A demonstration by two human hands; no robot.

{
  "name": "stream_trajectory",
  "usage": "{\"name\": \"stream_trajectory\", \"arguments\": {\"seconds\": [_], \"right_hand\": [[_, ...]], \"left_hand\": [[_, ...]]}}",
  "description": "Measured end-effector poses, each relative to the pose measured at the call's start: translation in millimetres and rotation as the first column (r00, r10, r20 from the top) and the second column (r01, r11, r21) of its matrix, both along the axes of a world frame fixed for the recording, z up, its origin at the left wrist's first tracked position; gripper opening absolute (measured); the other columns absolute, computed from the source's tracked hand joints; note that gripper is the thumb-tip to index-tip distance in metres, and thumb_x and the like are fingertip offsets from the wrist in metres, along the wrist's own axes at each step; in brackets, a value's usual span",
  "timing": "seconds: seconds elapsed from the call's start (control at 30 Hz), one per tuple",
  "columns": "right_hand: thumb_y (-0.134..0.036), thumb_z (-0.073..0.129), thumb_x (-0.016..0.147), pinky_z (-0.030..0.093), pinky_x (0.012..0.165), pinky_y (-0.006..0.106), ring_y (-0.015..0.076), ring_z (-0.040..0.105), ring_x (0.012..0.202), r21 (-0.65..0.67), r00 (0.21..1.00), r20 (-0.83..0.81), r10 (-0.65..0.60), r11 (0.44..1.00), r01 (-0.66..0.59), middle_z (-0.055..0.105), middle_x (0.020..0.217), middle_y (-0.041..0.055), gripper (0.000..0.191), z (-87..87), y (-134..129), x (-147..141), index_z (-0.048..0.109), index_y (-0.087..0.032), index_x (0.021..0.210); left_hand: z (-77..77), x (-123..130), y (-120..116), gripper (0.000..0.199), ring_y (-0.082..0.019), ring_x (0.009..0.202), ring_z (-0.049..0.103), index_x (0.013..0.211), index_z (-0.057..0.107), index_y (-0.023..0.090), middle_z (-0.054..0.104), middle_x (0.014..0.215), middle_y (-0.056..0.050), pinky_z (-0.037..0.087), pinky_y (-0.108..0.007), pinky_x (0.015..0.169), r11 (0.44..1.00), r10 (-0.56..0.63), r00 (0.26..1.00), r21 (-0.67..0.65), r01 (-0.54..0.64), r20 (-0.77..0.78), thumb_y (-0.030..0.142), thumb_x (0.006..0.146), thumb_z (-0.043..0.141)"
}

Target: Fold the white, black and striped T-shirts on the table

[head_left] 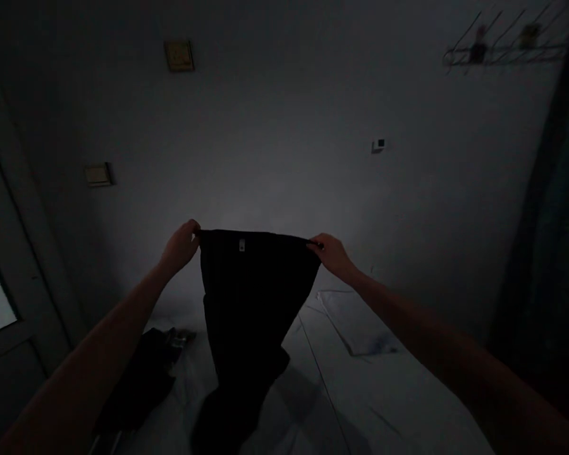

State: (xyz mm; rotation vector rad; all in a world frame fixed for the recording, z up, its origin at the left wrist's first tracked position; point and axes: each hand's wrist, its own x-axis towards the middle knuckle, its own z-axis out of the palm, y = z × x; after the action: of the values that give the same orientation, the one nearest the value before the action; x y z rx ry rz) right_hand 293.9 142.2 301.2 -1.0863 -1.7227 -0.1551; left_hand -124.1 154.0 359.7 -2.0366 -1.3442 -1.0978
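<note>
A black garment (256, 297) hangs stretched out in front of me, its straight top edge pulled taut between my hands. A small white label (241, 245) shows near that edge. My left hand (183, 243) pinches the upper left corner, and my right hand (330, 254) grips the upper right one. The cloth narrows downward, and its lower part bunches over the white bed-like surface (379, 392). In this dim light I cannot tell what kind of garment it is. To its left lies a pile of dark clothing (142, 373), partly behind my left forearm.
A flat pale rectangular item (360, 325) lies on the white surface near the wall. Switches (179, 55) and a small white device (380, 144) are on the wall. A wire rack (507, 57) hangs upper right, above a dark curtain (550, 253). A door (23, 303) stands left.
</note>
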Motion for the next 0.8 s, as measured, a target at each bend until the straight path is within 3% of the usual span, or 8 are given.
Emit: {"name": "stream_trajectory", "arguments": {"seconds": [0.1,0.17,0.27,0.4,0.53,0.63,0.7,0.8], "right_hand": [[-0.027,0.049,0.09,0.047,0.086,0.037,0.0231,0.062,0.09,0.249,0.997,-0.02,-0.071,0.966,0.074,0.069,0.095,0.0096,0.026,65.8,7.7,-5.7,0.074,-0.02,0.092],[-0.023,0.048,0.09,0.047,0.085,0.038,0.0234,0.062,0.089,0.245,0.994,-0.018,-0.109,0.963,0.11,0.069,0.092,0.0093,0.027,87.7,13.0,-8.7,0.074,-0.02,0.091],[-0.019,0.049,0.088,0.047,0.086,0.038,0.0239,0.061,0.09,0.187,0.986,0.009,-0.164,0.969,0.159,0.069,0.091,0.0079,0.025,98.4,22.3,-10.5,0.074,-0.021,0.09],[-0.016,0.045,0.089,0.046,0.089,0.039,0.025,0.061,0.095,0.205,0.978,-0.023,-0.209,0.956,0.209,0.069,0.099,0.0118,0.028,97.8,31.8,-5.9,0.073,-0.017,0.095],[-0.018,0.045,0.09,0.045,0.09,0.041,0.0267,0.06,0.095,0.211,0.968,-0.059,-0.242,0.945,0.249,0.068,0.099,0.0129,0.027,94.8,32.8,2.8,0.072,-0.017,0.094],[-0.02,0.043,0.091,0.045,0.09,0.042,0.0275,0.06,0.097,0.22,0.969,-0.081,-0.233,0.944,0.246,0.067,0.101,0.0135,0.028,84.7,21.5,6.1,0.07,-0.018,0.097],[-0.022,0.041,0.092,0.045,0.091,0.042,0.0272,0.06,0.098,0.242,0.977,-0.091,-0.191,0.948,0.208,0.067,0.104,0.0127,0.028,67.8,6.6,7.1,0.068,-0.02,0.099],[-0.027,0.039,0.091,0.046,0.091,0.042,0.0262,0.062,0.098,0.218,0.994,-0.078,-0.072,0.972,0.088,0.069,0.104,0.0103,0.03,22.0,-23.3,11.0,0.065,-0.021,0.102]], "left_hand": [[44.6,6.7,-16.3,0.017,-0.019,0.097,0.058,0.098,0.048,0.021,0.06,0.101,-0.007,0.045,-0.032,0.088,0.968,-0.037,0.991,0.25,0.003,0.131,0.015,0.082,0.047],[51.7,13.1,-23.5,0.018,-0.019,0.088,0.06,0.102,0.049,0.02,0.061,0.092,-0.006,0.046,-0.031,0.081,0.986,0.03,0.987,0.155,-0.055,0.157,0.015,0.084,0.047],[43.3,18.5,-25.6,0.02,-0.022,0.076,0.061,0.107,0.05,0.021,0.062,0.082,-0.004,0.045,-0.031,0.072,0.984,0.177,0.98,-0.048,-0.173,0.086,0.02,0.087,0.047],[32.2,13.8,-17.3,0.021,-0.022,0.083,0.063,0.11,0.052,0.021,0.066,0.093,-0.007,0.046,-0.031,0.076,0.983,0.178,0.981,0.039,-0.181,0.074,0.025,0.091,0.043],[39.8,2.2,-7.1,0.011,-0.021,0.087,0.062,0.085,0.058,0.021,0.065,0.088,-0.006,0.046,-0.03,0.083,0.995,0.038,0.979,-0.079,-0.055,-0.199,0.031,0.085,0.053],[42.6,-4.6,-10.1,0.014,-0.022,0.09,0.062,0.08,0.06,0.021,0.065,0.088,-0.006,0.046,-0.032,0.087,0.994,0.019,0.972,-0.1,-0.044,-0.233,0.032,0.084,0.053],[30.0,-6.5,-20.5,0.016,-0.023,0.091,0.062,0.083,0.061,0.021,0.066,0.089,-0.006,0.046,-0.033,0.089,0.992,0.03,0.989,-0.115,-0.047,-0.142,0.032,0.084,0.05],[-20.2,-4.4,-48.0,0.023,-0.022,0.091,0.063,0.092,0.062,0.021,0.069,0.092,-0.005,0.048,-0.033,0.088,0.986,0.053,0.99,-0.164,-0.032,0.128,0.032,0.085,0.043]]}}
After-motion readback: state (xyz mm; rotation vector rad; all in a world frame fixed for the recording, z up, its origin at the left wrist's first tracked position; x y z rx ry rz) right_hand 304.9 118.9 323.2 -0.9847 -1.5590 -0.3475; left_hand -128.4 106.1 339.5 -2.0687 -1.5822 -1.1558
